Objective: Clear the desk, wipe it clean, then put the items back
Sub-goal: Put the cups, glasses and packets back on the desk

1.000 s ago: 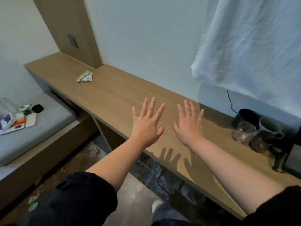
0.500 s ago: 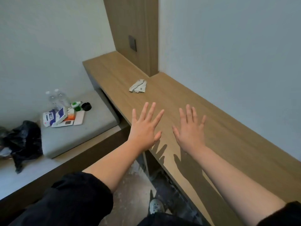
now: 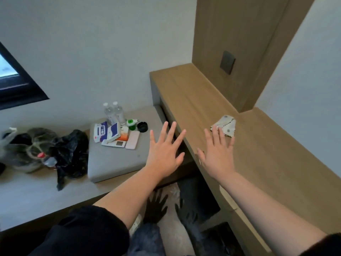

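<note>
Your black sleeve [image 3: 86, 230] is lowest in frame, with both bare forearms reaching forward from it.

Left hand [image 3: 164, 152]: fingers straight and splayed, palm down, holding nothing. It hangs over the gap between the grey cushion [image 3: 110, 163] and the desk's front edge.

Right hand [image 3: 217, 157]: the same posture, fingers fanned, nothing in it, above the near edge of the desk [image 3: 267, 163].

The cloth [image 3: 226, 124] lies crumpled on the desk top just past your right fingertips. They overlap its near corner in this view; you cannot tell whether they touch it.

On the cushion, left of the desk:
- a pink phone [image 3: 132, 142]
- a pile of white and blue packs [image 3: 108, 133] beside it
- a black round lid [image 3: 143, 126]
- two clear water bottles [image 3: 113, 112] upright at the back

A black plastic bag [image 3: 72, 152] lies left of the cushion.

Farthest off, a dark wall plate [image 3: 227, 62] sits on the wood panel behind the desk.
</note>
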The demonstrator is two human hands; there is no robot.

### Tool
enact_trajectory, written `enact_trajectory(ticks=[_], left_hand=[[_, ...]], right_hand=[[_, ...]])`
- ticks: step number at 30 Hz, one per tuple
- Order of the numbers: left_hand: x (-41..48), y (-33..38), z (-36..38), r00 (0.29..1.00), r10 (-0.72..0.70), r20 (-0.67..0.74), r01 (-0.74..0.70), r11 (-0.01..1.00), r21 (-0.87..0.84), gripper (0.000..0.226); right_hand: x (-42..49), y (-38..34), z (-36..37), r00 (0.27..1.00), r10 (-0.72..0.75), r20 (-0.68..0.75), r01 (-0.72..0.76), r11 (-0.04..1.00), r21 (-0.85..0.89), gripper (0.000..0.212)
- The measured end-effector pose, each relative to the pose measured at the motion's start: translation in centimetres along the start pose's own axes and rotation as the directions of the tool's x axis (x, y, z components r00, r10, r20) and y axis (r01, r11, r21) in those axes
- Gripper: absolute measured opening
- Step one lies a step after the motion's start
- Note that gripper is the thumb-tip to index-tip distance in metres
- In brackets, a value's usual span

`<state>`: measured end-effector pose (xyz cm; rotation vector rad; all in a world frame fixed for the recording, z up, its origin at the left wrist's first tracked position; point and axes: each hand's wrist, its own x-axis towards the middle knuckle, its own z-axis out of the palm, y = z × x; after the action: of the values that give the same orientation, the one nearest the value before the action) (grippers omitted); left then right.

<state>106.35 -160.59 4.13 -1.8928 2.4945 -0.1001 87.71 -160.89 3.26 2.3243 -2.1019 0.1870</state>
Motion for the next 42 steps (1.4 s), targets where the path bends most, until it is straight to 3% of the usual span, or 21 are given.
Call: enact_trajectory(ticks=[9,14,22,26,38,42], left_hand=[[5.5,-19.8,2.6,0.998,-0.043,0.036,0.045,0.998,-0.037,0.071],[8.5,-26.6,4.8,0.995,-0.071,0.076,0.077,0.995,-0.071,0.071],[13.8,-31.1,8.9,0.985,-0.086,0.147,0.1,0.991,-0.091,0.066],[17.2,-33.1,11.6,0.967,-0.156,0.199,0.187,0.971,-0.148,0.075],[27.1,-37.0,27.8,0.864,-0.224,0.45,0.337,0.922,-0.19,0.082],[29.0,-38.3,33.3,0.83,-0.219,0.513,0.341,0.927,-0.155,0.078]], right_hand=[[11.4,-16.9,3.5,0.999,-0.016,0.043,0.015,0.999,0.028,0.067],[16.4,-22.1,5.1,0.997,-0.019,0.073,0.018,1.0,0.012,0.067],[23.3,-23.1,9.0,0.986,-0.027,0.167,0.026,1.0,0.009,0.068],[27.6,-23.4,12.2,0.964,-0.075,0.257,0.068,0.997,0.039,0.066],[38.1,-24.0,27.5,0.863,-0.139,0.486,0.089,0.988,0.125,0.075],[40.5,-25.3,33.0,0.863,-0.104,0.494,0.009,0.982,0.191,0.079]])
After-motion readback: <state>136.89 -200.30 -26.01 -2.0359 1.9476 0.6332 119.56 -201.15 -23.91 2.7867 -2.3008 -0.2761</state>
